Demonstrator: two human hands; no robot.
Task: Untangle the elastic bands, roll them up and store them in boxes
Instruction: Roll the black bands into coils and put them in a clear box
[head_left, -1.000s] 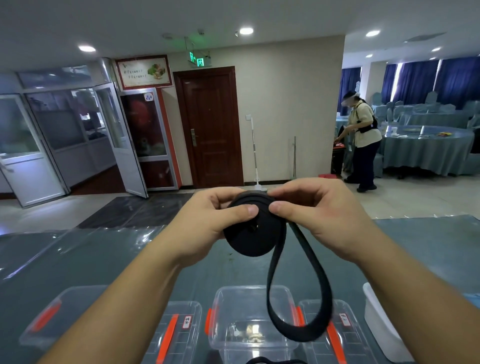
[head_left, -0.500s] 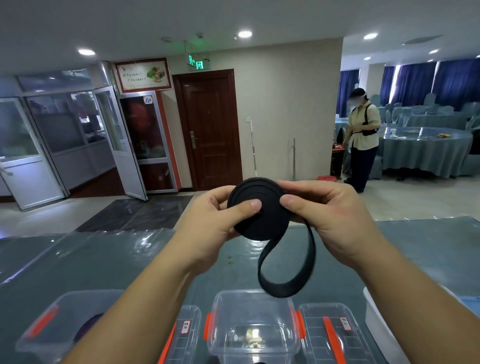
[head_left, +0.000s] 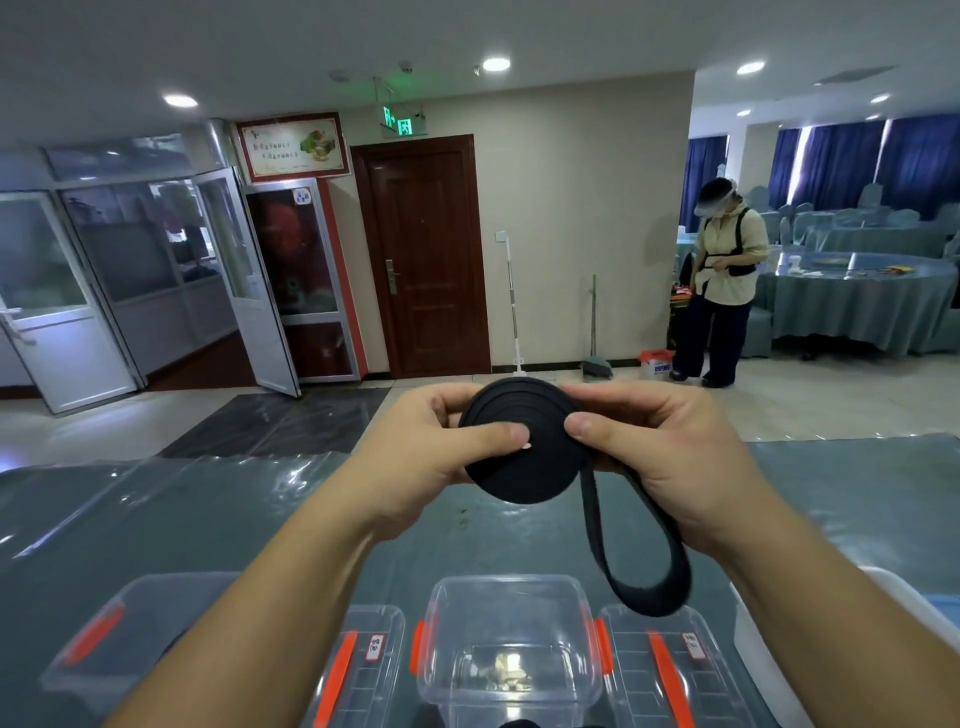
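- We see the left hand (head_left: 415, 457) and the right hand (head_left: 670, 457) both pinching a flat black coil of rolled elastic band (head_left: 522, 441), held in the air above the middle of the grey-green plastic-covered desk (head_left: 208, 525).
- Each thumb presses on the coil's near face, with the fingers curled behind it.
- A loose black tail of the band (head_left: 644, 577) hangs in a loop from the coil's right side, under the right hand.
- At the desk's near edge stands an open clear plastic box with orange clips (head_left: 511, 654); we cannot tell what lies in it.
- Clear lids with orange strips (head_left: 353, 675) lie on either side of it.
- Another clear box (head_left: 130, 639) stands toward the near left corner; its contents are hidden.
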